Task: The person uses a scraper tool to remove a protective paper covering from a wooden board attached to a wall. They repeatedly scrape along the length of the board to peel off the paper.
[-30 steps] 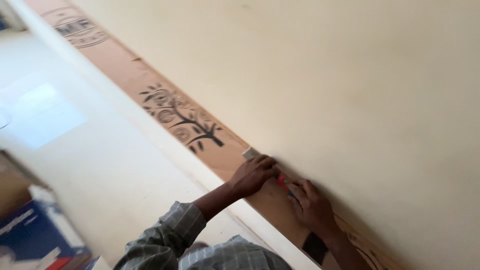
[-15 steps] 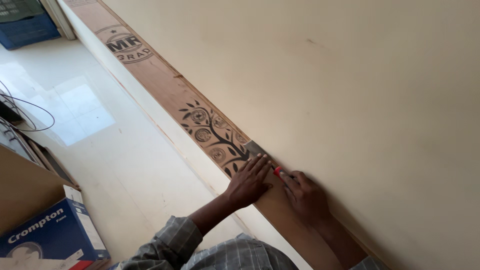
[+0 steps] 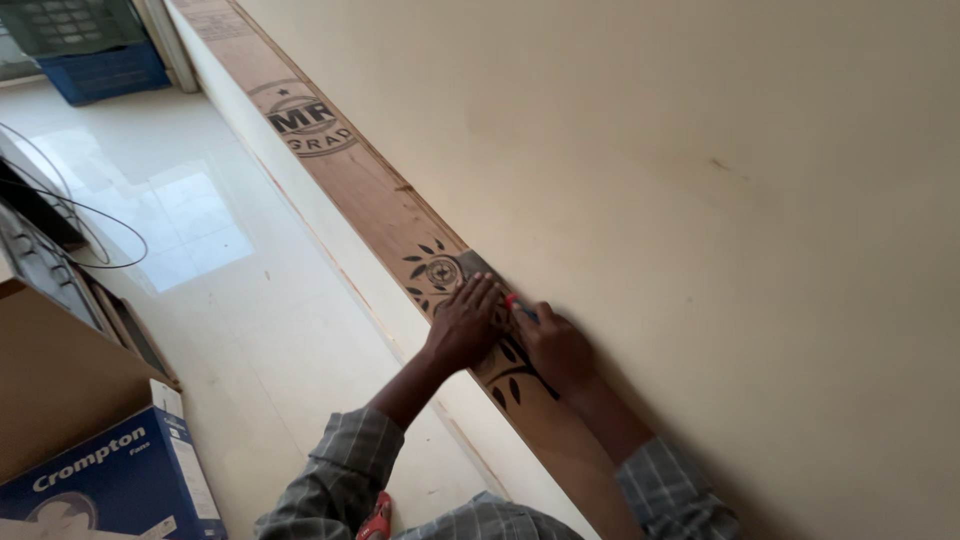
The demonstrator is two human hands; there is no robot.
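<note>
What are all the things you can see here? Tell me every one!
cardboard strip: one, brown with black printed tree and round stamp, lying along the foot of the wall
wall: one, cream, right side
floor: one, glossy white tiles, left side
red tool: one, small, mostly hidden between the two hands
crate: one, blue, top left corner
cardboard box: one, blue and white, bottom left
cable: one, thin and dark, looping at the left edge
left hand: one, pressed flat on the strip
right hand: one, on the strip by the wall, at the red tool
</note>
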